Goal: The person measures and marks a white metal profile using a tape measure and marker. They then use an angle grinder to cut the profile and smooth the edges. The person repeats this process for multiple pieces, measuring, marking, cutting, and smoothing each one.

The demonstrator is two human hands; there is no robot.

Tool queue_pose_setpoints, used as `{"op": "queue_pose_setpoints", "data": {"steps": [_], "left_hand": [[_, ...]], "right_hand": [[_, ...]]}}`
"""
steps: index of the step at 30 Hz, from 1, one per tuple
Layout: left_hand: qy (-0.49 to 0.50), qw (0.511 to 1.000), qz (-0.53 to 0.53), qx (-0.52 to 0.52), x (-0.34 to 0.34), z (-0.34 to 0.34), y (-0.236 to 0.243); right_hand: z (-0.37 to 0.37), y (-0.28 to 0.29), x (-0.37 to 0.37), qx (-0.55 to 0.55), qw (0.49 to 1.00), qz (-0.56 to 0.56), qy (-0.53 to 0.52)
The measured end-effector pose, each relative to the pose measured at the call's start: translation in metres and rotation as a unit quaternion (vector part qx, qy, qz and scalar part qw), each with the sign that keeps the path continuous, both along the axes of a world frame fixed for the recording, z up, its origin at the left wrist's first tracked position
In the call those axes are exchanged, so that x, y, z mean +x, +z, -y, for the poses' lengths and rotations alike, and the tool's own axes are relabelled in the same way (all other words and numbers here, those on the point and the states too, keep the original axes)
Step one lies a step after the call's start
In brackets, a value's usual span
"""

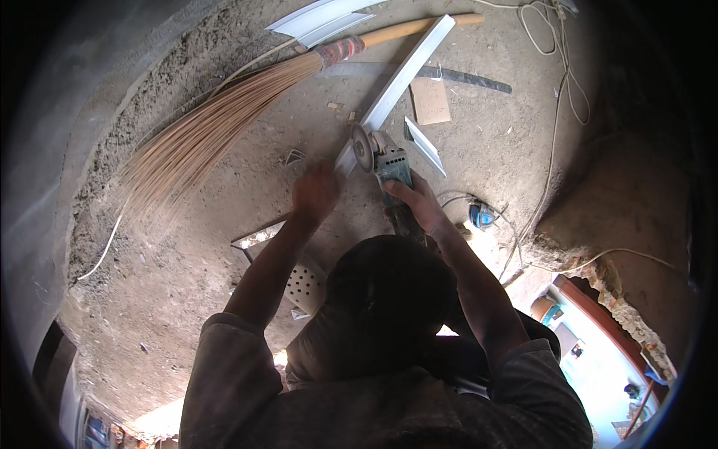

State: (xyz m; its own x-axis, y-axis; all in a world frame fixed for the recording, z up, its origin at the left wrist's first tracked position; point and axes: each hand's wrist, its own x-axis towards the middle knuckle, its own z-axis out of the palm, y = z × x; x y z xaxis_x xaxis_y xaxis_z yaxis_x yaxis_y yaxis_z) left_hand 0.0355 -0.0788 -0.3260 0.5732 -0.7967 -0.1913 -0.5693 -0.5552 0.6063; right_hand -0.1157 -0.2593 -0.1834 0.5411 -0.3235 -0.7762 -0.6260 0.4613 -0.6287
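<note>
My right hand (420,200) is wrapped round the body of a teal angle grinder (394,166). The grinder's round disc (363,148) stands on edge at a long white profile strip (407,75); whether it touches or cuts the strip I cannot tell. Closed at the near end of that strip is my left hand (315,188), just left of the disc. The strip slants away to the far right, crossing over a broom's handle. A short, pointed white offcut (426,147) lies right of the grinder.
A stick broom (232,120) lies at the far left, near more white profile pieces (318,21). A brown cardboard piece (430,101) and a dark flat strip (475,78) lie beyond the grinder. Cords (553,150) run along the right, near a blue-and-black object (481,215).
</note>
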Motion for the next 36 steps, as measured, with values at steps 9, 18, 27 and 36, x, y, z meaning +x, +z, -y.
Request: {"op": "queue_pose_setpoints", "data": {"steps": [9,18,27,36], "left_hand": [[0.003,1.0,0.003,-0.012,0.0,0.001,0.002],[0.001,1.0,0.005,0.002,0.001,0.001,0.003],[0.005,0.999,0.017,-0.03,0.001,0.001,0.004],[0.007,1.0,-0.006,0.005,0.0,0.0,-0.005]], "right_hand": [[-0.002,-0.007,-0.003,-0.011,1.0,0.001,0.002],[-0.003,-0.004,0.0,-0.015,1.0,-0.012,-0.001],[-0.003,-0.014,-0.003,-0.008,1.0,-0.027,0.004],[-0.005,-0.023,0.0,-0.007,1.0,-0.006,-0.011]]}}
